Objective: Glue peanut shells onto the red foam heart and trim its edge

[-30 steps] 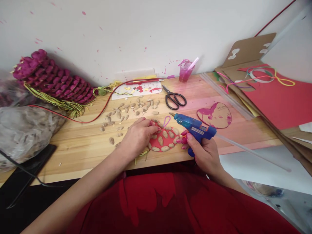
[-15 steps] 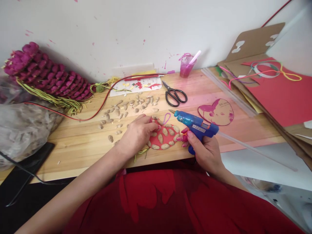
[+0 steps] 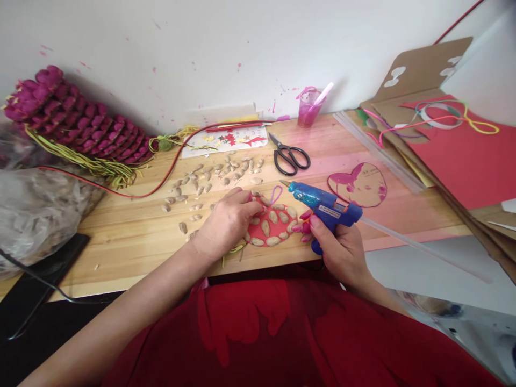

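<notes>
My right hand (image 3: 338, 244) is wrapped round the handle of a blue glue gun (image 3: 322, 201), its nozzle pointing left and a long clear glue stick (image 3: 423, 250) trailing out of its back. A red cut-out (image 3: 256, 230) with several peanuts (image 3: 273, 241) on it lies at the table's front edge, a purple string loop (image 3: 276, 194) at its top. Over its left part rests my left hand (image 3: 228, 217), fingers bent and pressed down; whatever is under the fingertips is hidden. Loose peanuts (image 3: 207, 174) are scattered beyond that hand.
Black-handled scissors (image 3: 291, 158) lie behind the cut-out. Farther right are a paint-marked cardboard heart (image 3: 358, 185), a pink cup (image 3: 309, 113) and cardboard with red paper (image 3: 463, 161). A purple peanut-covered roll (image 3: 80, 121), a plastic bag (image 3: 40, 215) and a red cord (image 3: 161, 183) occupy the left.
Almost nothing differs. Both hands stay in place, the left on the red cut-out and the right round the glue gun; the view has shifted very slightly.
</notes>
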Tool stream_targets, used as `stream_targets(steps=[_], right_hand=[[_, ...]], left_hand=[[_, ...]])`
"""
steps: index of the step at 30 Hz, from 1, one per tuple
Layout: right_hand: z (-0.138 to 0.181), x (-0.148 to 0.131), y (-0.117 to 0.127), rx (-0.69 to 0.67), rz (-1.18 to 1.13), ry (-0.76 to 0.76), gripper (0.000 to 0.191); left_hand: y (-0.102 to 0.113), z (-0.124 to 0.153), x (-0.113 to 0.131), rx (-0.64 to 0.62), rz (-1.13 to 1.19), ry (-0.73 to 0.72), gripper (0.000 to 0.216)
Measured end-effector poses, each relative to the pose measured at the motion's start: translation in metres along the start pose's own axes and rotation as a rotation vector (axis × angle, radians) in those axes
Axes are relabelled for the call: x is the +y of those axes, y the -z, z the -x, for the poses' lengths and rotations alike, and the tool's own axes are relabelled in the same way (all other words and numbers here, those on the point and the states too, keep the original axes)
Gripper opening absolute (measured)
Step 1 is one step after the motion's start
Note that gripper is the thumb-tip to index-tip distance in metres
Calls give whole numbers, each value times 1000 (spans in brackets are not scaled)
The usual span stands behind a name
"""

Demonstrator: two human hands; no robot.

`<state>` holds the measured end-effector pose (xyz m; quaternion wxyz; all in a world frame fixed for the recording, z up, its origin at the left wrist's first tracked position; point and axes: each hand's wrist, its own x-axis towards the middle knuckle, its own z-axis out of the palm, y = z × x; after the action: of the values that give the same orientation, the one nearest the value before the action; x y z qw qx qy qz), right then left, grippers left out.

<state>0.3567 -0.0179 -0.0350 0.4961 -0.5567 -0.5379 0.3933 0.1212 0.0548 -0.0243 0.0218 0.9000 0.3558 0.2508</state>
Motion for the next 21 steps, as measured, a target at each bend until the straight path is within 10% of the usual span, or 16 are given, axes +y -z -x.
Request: stream_targets(steps=[21], right_hand=[[0,-1,-3,21,-15,-5,32]], left_hand=[[-3,1,-1,17,24,8,25]])
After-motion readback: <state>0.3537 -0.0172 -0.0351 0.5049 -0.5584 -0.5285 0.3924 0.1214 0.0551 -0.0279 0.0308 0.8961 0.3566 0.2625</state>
